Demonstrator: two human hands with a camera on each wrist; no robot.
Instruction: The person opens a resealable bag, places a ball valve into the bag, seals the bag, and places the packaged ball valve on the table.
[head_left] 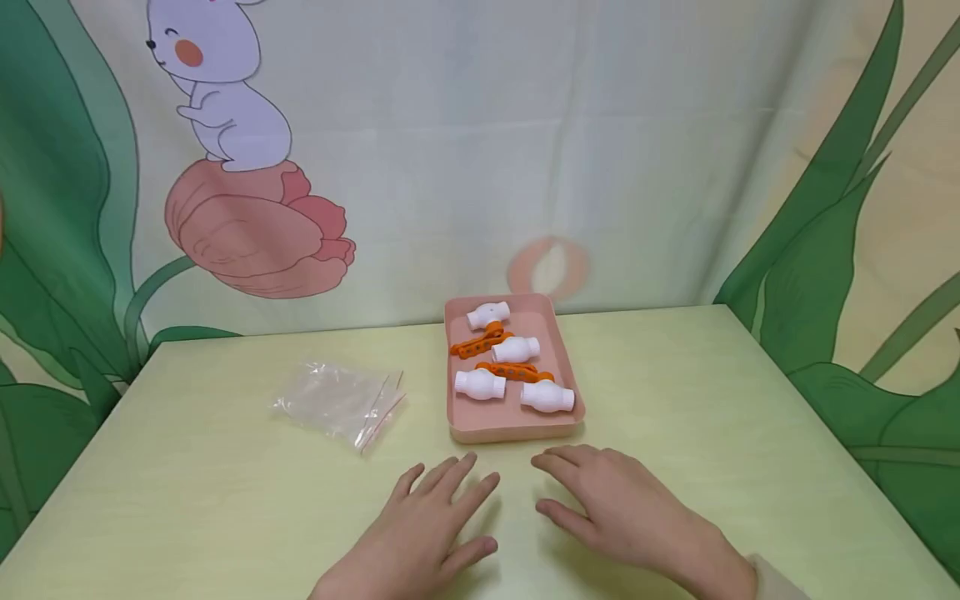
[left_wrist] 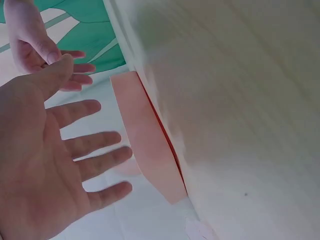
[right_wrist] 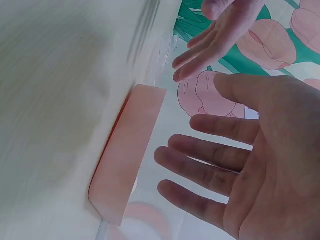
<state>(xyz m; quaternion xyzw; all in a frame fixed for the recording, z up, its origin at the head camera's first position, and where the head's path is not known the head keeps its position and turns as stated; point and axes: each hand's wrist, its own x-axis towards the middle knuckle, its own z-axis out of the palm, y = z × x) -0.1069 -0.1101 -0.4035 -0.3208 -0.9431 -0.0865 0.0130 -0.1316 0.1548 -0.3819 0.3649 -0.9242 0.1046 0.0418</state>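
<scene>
At the far left, green leaves (head_left: 60, 167) are printed on the cloth (head_left: 450, 150) behind my table (head_left: 187, 475), and next to them comes a white rabbit (head_left: 240, 125) sitting upon a pink flower (head_left: 255, 229). On the table, below this flower, lie some clear plastic bags (head_left: 330, 400), flat, with thin red lines along their right edges.

Near the bags, toward me, is my left hand (head_left: 420, 533). Its fingers are straight and spread wide, with the thumb well apart from them; the left wrist view shows the palm.

In the middle, just beyond my two hands, stands the pink tray (head_left: 517, 434), apart from my fingertips. Inside it are four white valves: the front left valve (head_left: 480, 384), the back valve (head_left: 489, 315), the middle valve (head_left: 517, 349) and the front right valve (head_left: 547, 397). Orange handles (head_left: 513, 372) lie between them; which handle belongs to which valve, I cannot tell for every one.

To the right is my right hand (head_left: 622, 504), its fingers extended and relaxed, the thumb held wide below them. A pale sleeve (head_left: 778, 581) is at its wrist.
</scene>
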